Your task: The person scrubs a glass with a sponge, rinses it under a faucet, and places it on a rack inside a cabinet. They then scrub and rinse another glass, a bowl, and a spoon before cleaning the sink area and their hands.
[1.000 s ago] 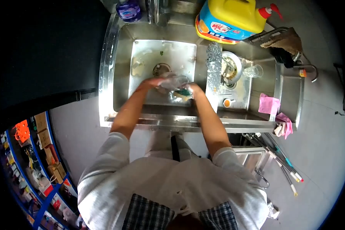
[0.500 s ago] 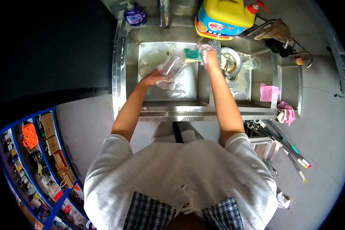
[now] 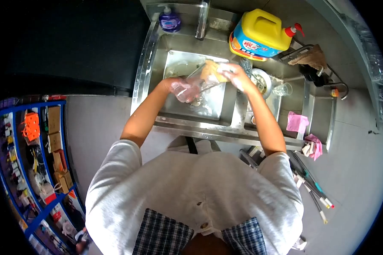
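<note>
Over the left basin of the steel sink (image 3: 168, 106), my left hand (image 3: 182, 90) is wrapped around a clear see-through container (image 3: 197, 80), tilted with its open end toward the right. My right hand (image 3: 238, 76) grips a sponge (image 3: 212, 71), its yellow side showing at the container's mouth. Suds whiten the fingers of my right hand. Part of the container is hidden behind the sponge and my left fingers. Below the hands, the basin floor is wet and shiny.
A purple soap bottle (image 3: 170, 20), the faucet (image 3: 202, 21) and a big yellow detergent jug (image 3: 259, 34) line the back. The right basin holds a white bowl (image 3: 266, 80) and a clear glass (image 3: 283, 89). Pink cloths (image 3: 297, 122) hang at right.
The sponge has moved onto the container's mouth and turned from its green side to its yellow side. My view has shifted and tilted slightly.
</note>
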`<act>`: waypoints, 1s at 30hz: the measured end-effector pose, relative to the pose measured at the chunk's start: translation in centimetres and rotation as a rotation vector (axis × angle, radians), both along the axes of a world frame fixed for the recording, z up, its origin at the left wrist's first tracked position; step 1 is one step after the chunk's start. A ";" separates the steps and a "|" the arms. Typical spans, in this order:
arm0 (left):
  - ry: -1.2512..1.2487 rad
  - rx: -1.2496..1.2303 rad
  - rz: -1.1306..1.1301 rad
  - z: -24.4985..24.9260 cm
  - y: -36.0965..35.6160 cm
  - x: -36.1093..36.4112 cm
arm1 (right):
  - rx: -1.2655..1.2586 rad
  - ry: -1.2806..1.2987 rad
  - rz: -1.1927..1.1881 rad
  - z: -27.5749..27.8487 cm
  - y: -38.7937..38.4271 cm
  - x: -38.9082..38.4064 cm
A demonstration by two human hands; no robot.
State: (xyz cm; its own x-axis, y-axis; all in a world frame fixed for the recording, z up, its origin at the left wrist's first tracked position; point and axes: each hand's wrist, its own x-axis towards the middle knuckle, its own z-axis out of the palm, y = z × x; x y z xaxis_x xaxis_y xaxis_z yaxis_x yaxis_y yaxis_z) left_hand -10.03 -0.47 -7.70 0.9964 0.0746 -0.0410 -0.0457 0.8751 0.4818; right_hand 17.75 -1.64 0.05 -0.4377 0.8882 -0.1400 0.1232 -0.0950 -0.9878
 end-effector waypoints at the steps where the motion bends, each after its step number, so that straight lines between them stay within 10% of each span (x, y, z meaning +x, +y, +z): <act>1: -0.024 0.003 -0.010 0.4 -0.1 0.4 | -0.052 0.045 -0.028 -0.5 0.9 0.5; 9: 0.740 0.852 -0.031 4.1 3.8 0.0 | 0.095 -0.229 -0.384 -1.6 2.4 4.0; 12: 0.967 0.582 -0.118 0.4 5.3 -1.2 | 0.204 -0.486 -0.313 -5.8 1.1 2.5; 15: 1.053 0.609 -0.141 3.6 5.3 -0.6 | 0.326 -0.208 -0.128 -7.8 0.0 0.1; 23: 1.018 0.415 -0.178 4.1 5.9 -2.5 | -0.394 0.739 -0.069 -10.3 -0.6 -3.2; 25: 0.949 0.628 -0.168 0.7 5.5 -3.0 | -0.006 0.500 0.052 -9.4 -1.5 -2.5; 27: 0.995 0.830 -0.152 4.0 3.7 -0.9 | -1.027 0.818 -0.048 -8.7 0.0 -2.8; 30: 1.085 1.572 -0.152 5.6 1.2 1.9 | -0.601 1.038 0.254 -11.2 -1.1 -3.3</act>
